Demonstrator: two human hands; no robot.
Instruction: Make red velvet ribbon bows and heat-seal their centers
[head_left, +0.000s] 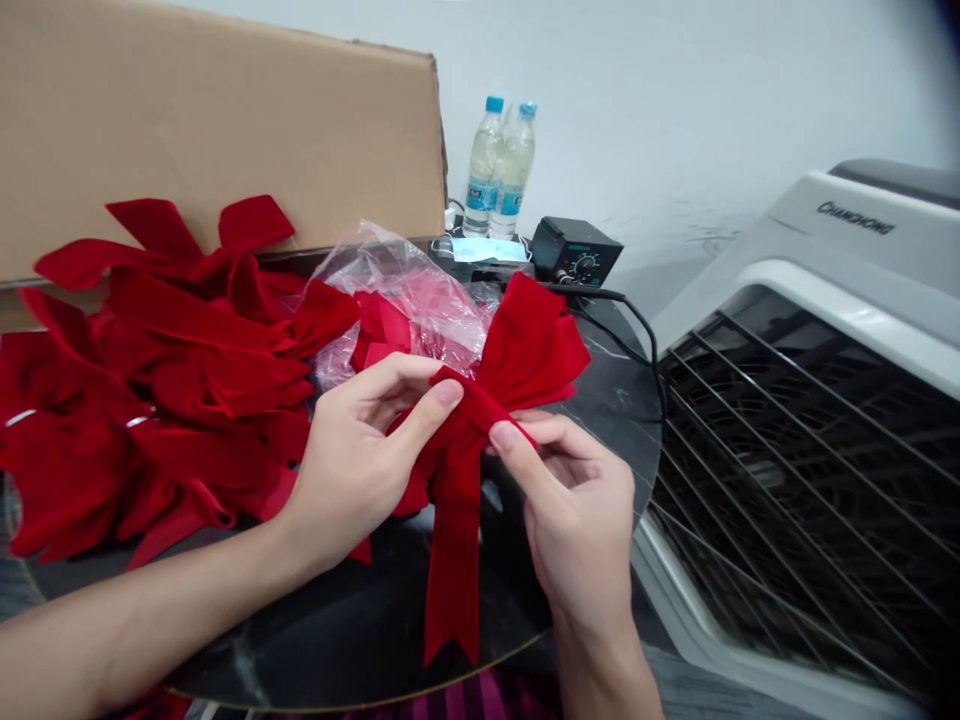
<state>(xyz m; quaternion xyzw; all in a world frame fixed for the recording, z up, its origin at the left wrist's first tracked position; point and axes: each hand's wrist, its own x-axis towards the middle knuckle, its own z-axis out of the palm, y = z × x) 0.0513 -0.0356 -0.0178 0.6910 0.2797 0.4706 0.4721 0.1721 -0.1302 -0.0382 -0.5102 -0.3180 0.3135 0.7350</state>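
Note:
Between my two hands is a red velvet bow (525,335), held above the front of the dark round table. My left hand (367,450) pinches one end of a narrow red strip (484,408) that lies across the bow's middle. The strip's other end sits between the thumb and fingers of my right hand (574,490). A forked ribbon tail (454,560) hangs down from the bow toward the table edge. My fingers partly cover the bow's left loop. Left of my hands lies a heap of red velvet bows (172,390).
Behind the bow lies a clear plastic bag (442,305) with red pieces. At the back are a cardboard box (225,120), water bottles (480,170), a blue face mask (491,249) and a black control box (576,250) with a cable. A large white fan unit (810,430) stands right.

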